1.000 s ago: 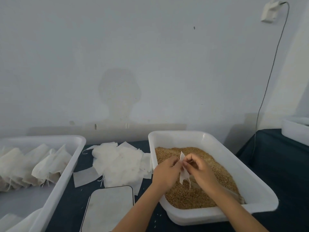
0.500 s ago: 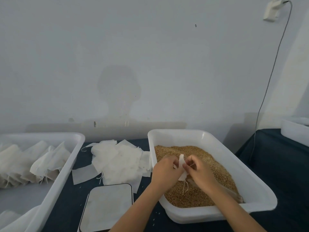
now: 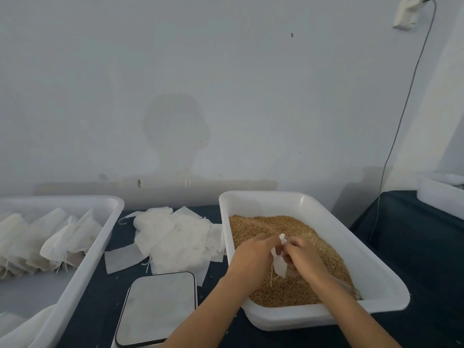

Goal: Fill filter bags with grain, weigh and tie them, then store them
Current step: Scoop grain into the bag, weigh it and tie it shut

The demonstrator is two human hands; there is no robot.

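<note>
Both hands meet over the white tub (image 3: 371,277) of brown grain (image 3: 266,224). My left hand (image 3: 251,257) and my right hand (image 3: 303,257) each pinch the same small white filter bag (image 3: 279,263), which hangs between them just above the grain, its drawstring dangling. A loose pile of empty filter bags (image 3: 175,237) lies on the dark table left of the tub. The flat scale (image 3: 158,307) sits in front of that pile. Filled bags (image 3: 50,242) lean in a row inside the white tub (image 3: 100,234) at far left.
A transparent scoop (image 3: 349,290) lies in the grain under my right forearm. Another white tub (image 3: 437,194) stands on a second dark table at the right edge. A cable (image 3: 401,114) runs down the wall behind it.
The bag has dropped a little lower between my hands, closer to the grain. Both hands stay together over the tub and have shifted slightly toward me.
</note>
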